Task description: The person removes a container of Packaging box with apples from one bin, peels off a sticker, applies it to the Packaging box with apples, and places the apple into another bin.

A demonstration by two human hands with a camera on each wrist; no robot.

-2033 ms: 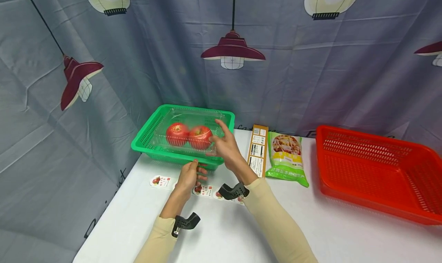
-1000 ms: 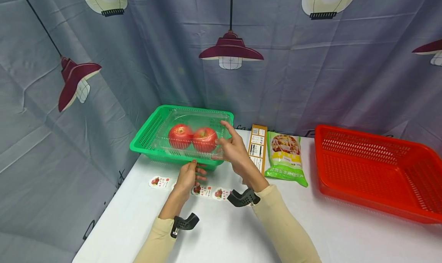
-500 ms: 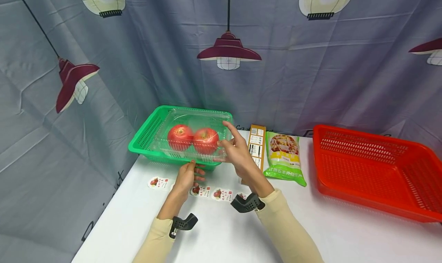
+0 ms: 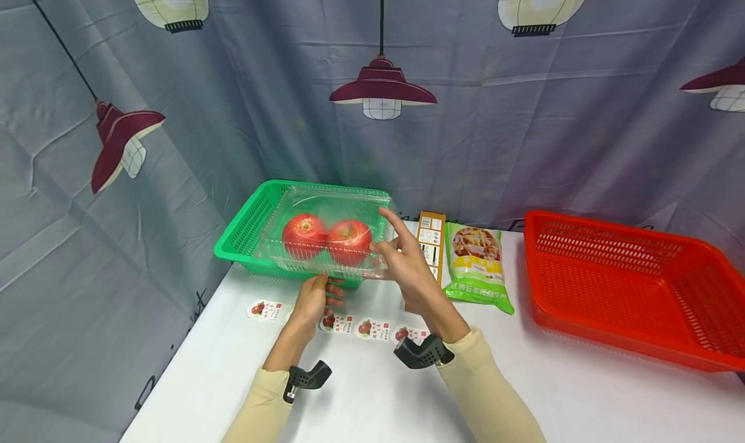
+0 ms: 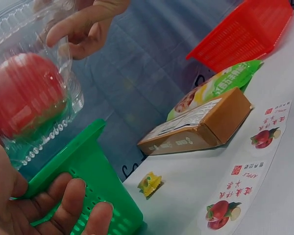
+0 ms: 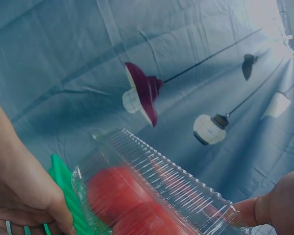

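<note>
My right hand (image 4: pixel 410 265) holds a clear plastic clamshell box (image 4: pixel 320 199) by its right end, thumb on the near side and index finger along the far corner. Inside the box sit two red apples, one on the left (image 4: pixel 304 235) and one on the right (image 4: pixel 350 241). In the left wrist view the box is raised above the green basket (image 5: pixel 105 188). At the basket's near rim, my left hand (image 4: pixel 310 302) grips with the thumb over the edge and the other fingers against the outer wall. The box partly covers the basket's inside.
A strip of apple labels (image 4: pixel 372 329) lies before the basket. To the right are a brown carton (image 4: pixel 431 239), a green snack bag (image 4: pixel 480 262) and a large red basket (image 4: pixel 617 294). The left wrist view shows a small yellow-wrapped piece (image 5: pixel 150 184) near the carton.
The clear box with the apples has come up and nearer to me, shifting a little right with my right hand. My left hand has kept its place on the basket rim.
</note>
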